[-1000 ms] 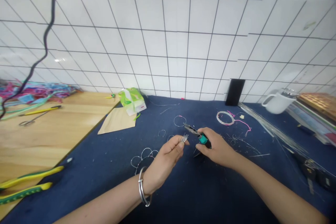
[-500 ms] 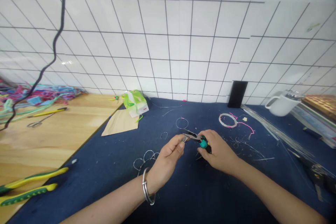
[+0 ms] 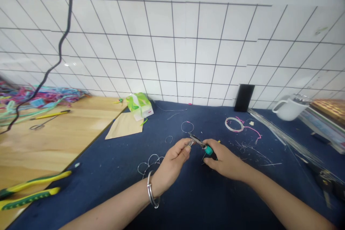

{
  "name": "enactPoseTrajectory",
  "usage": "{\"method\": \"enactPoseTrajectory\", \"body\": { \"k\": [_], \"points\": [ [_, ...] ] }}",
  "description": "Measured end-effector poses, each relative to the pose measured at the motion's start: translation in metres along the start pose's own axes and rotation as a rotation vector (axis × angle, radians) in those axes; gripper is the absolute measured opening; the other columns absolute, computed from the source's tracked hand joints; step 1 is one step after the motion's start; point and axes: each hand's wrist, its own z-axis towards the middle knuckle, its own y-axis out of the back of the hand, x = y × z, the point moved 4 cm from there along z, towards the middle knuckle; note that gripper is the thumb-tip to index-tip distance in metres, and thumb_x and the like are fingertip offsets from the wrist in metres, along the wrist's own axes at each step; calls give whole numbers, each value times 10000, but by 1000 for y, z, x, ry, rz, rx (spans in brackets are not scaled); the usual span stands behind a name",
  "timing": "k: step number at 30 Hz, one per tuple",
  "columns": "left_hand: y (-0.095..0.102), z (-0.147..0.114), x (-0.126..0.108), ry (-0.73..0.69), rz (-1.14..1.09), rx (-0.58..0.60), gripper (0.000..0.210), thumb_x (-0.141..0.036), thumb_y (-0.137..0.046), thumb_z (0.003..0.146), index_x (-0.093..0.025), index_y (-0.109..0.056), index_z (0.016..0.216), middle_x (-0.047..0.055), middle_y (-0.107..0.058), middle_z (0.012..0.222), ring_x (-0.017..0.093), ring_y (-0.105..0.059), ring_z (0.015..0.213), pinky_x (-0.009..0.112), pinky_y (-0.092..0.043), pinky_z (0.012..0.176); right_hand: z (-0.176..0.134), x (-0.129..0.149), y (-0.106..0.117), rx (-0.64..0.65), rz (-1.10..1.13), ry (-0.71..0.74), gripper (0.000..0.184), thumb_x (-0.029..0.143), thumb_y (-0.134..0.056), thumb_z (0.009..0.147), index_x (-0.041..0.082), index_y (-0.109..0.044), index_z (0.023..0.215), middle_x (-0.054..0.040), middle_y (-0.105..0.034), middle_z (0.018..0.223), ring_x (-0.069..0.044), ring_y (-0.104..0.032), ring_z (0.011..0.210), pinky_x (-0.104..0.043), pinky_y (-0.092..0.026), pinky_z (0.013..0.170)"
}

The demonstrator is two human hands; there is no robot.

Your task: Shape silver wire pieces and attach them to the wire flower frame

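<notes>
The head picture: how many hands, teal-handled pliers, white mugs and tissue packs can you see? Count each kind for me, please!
Hands: 2 (left hand, right hand)
Teal-handled pliers: 1
White mug: 1
Green-and-white tissue pack: 1
Total: 5

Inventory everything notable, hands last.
Pliers: 1, teal, centre
Wires: several, silver, at pliers
Looped wire: 1, silver, centre
Wire ring: 1, silver, centre
Loose wires: many, silver, right
Hoop: 1, whitish, right
Pack: 1, greenish, back
Sheet: 1, tan, left
Slab: 1, black, back
Mug: 1, white, right
Stack: 1, mixed, right
Handles: 2, yellow-green, left
Scissors: 1, grey, left
Tool: 1, yellow, left
Strips: many, mixed, left
Cord: 1, black, left
Cloth: 1, blue, centre
Left hand: 1, bare, on wires
Right hand: 1, bare, on pliers
</notes>
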Motion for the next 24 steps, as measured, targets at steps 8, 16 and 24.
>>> {"method": "enactPoseTrajectory", "body": {
  "k": [8,16,24],
  "points": [
    [-1,0,1,14,-22,37,246,-375,-418,887,-188,-531,1000,-56,-298,603,84,-240,518,208,-212,482,1,3,-1,16,-28,8,289,273,-542,785,199,-481,1057,-52,-561,969,-194,-523,857,-320,-406,742],
    [-1,0,4,-27,61,16,240,-386,-435,878,-175,-546,907,-49,-342,601,88,-281,526,211,-236,489,-3,12,-1,-172,-291,131,321,216,-523,770,182,-482,1086,-99,-535,1023,-245,-478,943,-404,-382,818],
    [4,1,7,-47,148,12,252,-353,-440,879,-162,-545,754,-27,-455,616,81,-309,505,213,-240,477,-6,15,2,-227,-379,179,408,198,-514,756,140,-451,1155,-143,-495,1140,-279,-430,1050,-445,-348,893]
  ]
}}
